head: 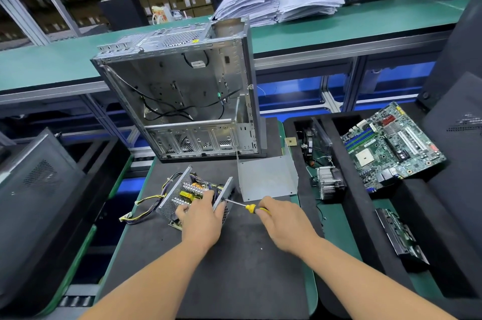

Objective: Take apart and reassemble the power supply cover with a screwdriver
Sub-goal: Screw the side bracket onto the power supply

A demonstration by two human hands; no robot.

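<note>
The opened power supply (180, 193) lies on the black mat (208, 267), its coils and yellow parts showing between two perforated metal walls. My left hand (200, 218) grips it from above, fingers curled over the inner parts and the right wall. My right hand (284, 223) holds a screwdriver (247, 207) with a yellow and black handle. Its tip touches the outer face of the right wall. The bent grey metal cover (268, 176) stands apart, just behind the screwdriver.
An empty computer case (182, 92) stands upright behind the power supply. A motherboard (391, 145), a heatsink with fan (328, 181) and cables lie in black foam trays at the right. Yellow and black wires (146, 205) trail left. Paper stacks (281, 1) sit on the far green bench.
</note>
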